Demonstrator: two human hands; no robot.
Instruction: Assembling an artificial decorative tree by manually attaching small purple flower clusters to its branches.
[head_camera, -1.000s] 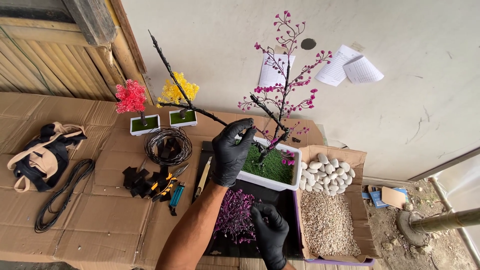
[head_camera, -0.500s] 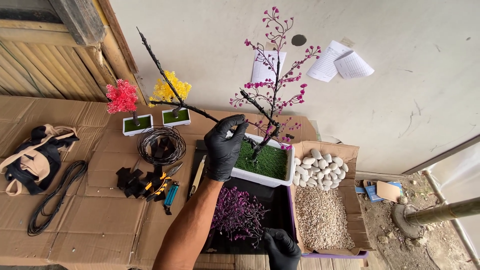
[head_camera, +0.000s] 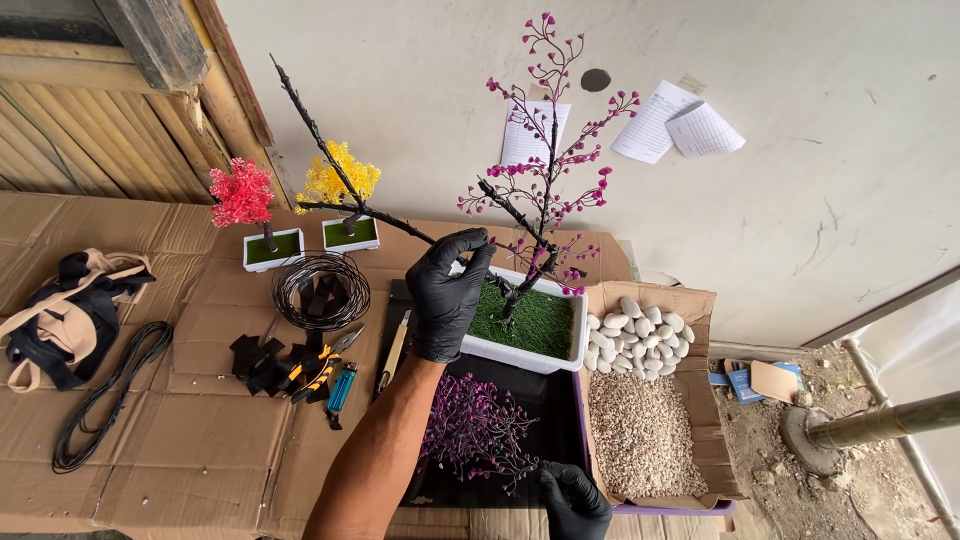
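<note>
My left hand (head_camera: 447, 294), in a black glove, pinches a bare black branch (head_camera: 345, 190) of a small artificial tree. The tree stands in a white rectangular pot (head_camera: 520, 352) lined with green grass matting. Its upper twigs carry magenta blossoms (head_camera: 548, 170). My right hand (head_camera: 572, 498), also gloved in black, rests low at the frame's bottom edge. It touches a pile of purple blossom sprigs (head_camera: 475, 430) lying on a black tray (head_camera: 548, 400). Whether its fingers hold a sprig I cannot make out.
A cardboard box holds white pebbles (head_camera: 634, 325) and fine gravel (head_camera: 636, 432). On the cardboard lie a wire coil (head_camera: 320, 290), pliers (head_camera: 318, 368), a blue lighter (head_camera: 340, 387), a knife (head_camera: 393, 352), black cord (head_camera: 105, 395) and a bag (head_camera: 65, 315). Red (head_camera: 243, 195) and yellow (head_camera: 342, 178) mini trees stand behind.
My left hand has shifted slightly along the bare branch. My right hand has dropped lower toward the bottom edge, near the purple sprigs.
</note>
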